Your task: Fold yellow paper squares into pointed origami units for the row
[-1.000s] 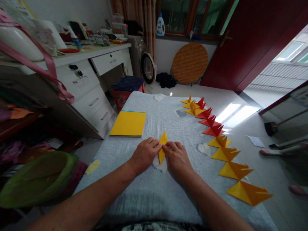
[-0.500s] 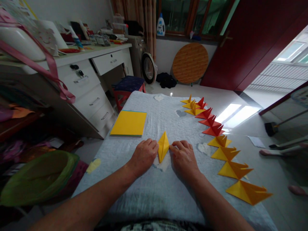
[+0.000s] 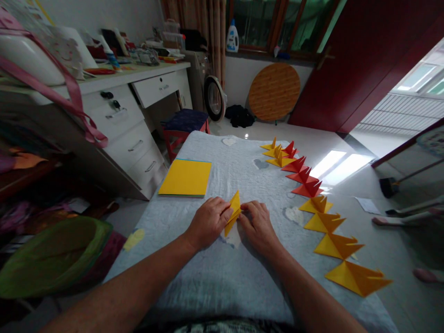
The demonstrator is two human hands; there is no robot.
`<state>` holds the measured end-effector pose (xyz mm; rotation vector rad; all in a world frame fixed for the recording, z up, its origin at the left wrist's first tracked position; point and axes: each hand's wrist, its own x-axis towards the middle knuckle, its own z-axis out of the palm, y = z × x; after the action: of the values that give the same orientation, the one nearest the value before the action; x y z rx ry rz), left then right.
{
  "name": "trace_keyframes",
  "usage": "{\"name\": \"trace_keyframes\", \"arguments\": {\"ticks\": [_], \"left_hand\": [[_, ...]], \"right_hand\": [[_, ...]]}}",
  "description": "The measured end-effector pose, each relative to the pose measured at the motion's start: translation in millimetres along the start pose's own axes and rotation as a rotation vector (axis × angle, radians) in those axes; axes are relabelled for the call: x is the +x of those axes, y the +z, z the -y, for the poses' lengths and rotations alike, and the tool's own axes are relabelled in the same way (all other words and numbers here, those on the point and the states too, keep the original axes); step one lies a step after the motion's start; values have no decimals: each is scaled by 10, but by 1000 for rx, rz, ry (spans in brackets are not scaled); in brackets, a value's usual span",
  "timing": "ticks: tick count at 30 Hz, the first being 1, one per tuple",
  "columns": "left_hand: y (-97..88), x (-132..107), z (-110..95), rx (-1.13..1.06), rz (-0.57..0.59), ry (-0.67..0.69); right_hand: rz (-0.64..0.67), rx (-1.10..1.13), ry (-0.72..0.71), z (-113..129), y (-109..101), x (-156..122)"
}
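Under inspection: narrow, kite-shaped folded yellow paper piece (image 3: 234, 208), at the middle of the tabletop (image 3: 215, 277), on its pale blue-grey textured cloth cover. Sits tilted, near tip swung leftward, far tip pointing away from the body. Gripped at its left edge by the left hand (image 3: 208, 222): grip narrow, thumb and fingers closed on the paper. Touched at its right edge by the fingertips of the right hand (image 3: 257, 225): grip narrow, but cannot tell whether pinching the paper or merely pressing on it.

Beyond the left hand, near the tabletop's left edge: flat stack of yellow square paper sheets (image 3: 185, 178), well apart from the folded piece.

Along the right edge: row of folded paper shapes (image 3: 322, 222), pointed and winged. Yellow nearest, red-orange in the middle, yellow and red mixed at the far end, each just beside the next.

Off the tabletop to the left: white desk (image 3: 132, 120) with drawers, cluttered on top. Lower down, nearer the body: open green bag (image 3: 52, 254).
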<state>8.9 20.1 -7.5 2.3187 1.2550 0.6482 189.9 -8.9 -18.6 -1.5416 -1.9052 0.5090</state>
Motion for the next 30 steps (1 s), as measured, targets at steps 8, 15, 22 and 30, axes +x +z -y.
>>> {"name": "trace_keyframes", "arguments": {"ticks": [8,15,22,30], "left_hand": [[-31,-3,-7,-417,23,-214],[35,63,-2,-1163,74,-367],[94,40,-10,-1217,147,-407],[-7,-3,22,-675,114,-285]], "right_hand": [[-4,220,-216,49,25,-49],[-34,107,-319,56,-30,-66],[-52,78,-333,-28,-77,-27],[-5,116,-265,-83,-73,13]]}}
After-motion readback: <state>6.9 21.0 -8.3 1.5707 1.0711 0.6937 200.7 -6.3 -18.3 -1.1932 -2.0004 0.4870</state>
